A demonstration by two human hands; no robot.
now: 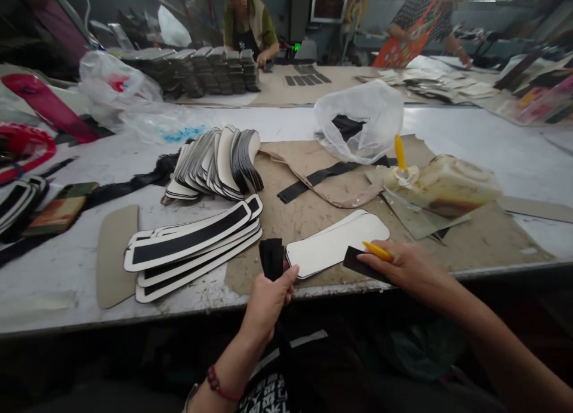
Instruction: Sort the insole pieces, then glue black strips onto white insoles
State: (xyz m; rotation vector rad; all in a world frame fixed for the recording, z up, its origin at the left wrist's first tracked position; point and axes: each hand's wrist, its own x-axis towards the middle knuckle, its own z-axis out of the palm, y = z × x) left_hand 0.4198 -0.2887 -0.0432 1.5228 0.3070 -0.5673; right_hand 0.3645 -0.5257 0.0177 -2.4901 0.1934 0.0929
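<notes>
My left hand (pixel 268 296) is closed around a bundle of black strips (pixel 271 258), which stick up past the fingers near the table's front edge. Between the fingers of my right hand (pixel 409 267) are a single dark strip (pixel 362 264) and a slim yellow tool (pixel 378 250) whose kind I cannot make out. That strip reaches over the right part of a small stack of white curved pieces (pixel 333 243) lying between my hands. To the left lie several white-edged pieces with black strips on them (pixel 192 237), overlapping in a pile.
Behind the pile leans a row of many curved pieces (pixel 219 162). A stained plastic container (pixel 456 186) lies at the right, with a yellow handle (pixel 400 153) beside it. A plastic bag (pixel 362 117) holds dark material. Two people (pixel 250 25) work across the table.
</notes>
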